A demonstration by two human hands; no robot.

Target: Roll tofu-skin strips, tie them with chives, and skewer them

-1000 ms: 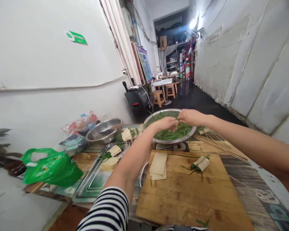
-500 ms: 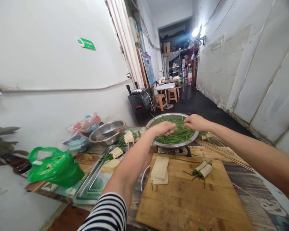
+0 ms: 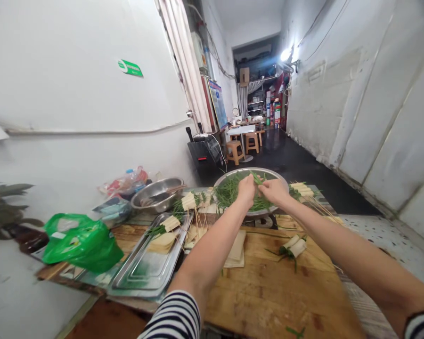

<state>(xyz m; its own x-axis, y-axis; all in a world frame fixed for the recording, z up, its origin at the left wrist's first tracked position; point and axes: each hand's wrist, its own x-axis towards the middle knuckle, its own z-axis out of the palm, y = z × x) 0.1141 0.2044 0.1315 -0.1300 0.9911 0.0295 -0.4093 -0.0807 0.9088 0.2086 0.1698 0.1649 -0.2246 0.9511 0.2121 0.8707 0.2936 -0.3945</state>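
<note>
A large metal bowl (image 3: 217,181) full of long green chives (image 3: 228,193) stands behind the cutting board. Over it, my left hand (image 3: 246,190) is closed on a small bunch of chives. My right hand (image 3: 273,190) pinches the same bunch close beside it, the green ends showing between the two hands. On the wooden cutting board (image 3: 268,292) lies a stack of pale tofu-skin sheets (image 3: 236,252), partly hidden by my left forearm. Two tofu-skin rolls (image 3: 297,247) with chives poking out rest farther right on the board.
Left of the board, a metal tray (image 3: 151,268) holds skewered rolls (image 3: 170,223) and yellowish sheets (image 3: 161,242). Behind it are a smaller metal bowl (image 3: 162,202) and more skewered rolls (image 3: 189,201). A green plastic bag (image 3: 81,245) sits far left. Skewered rolls (image 3: 302,189) lie right of the big bowl.
My hands have come together over the bowl, and a bunch of chives now shows between them. The view has shifted slightly, uncovering the skewered rolls at right.
</note>
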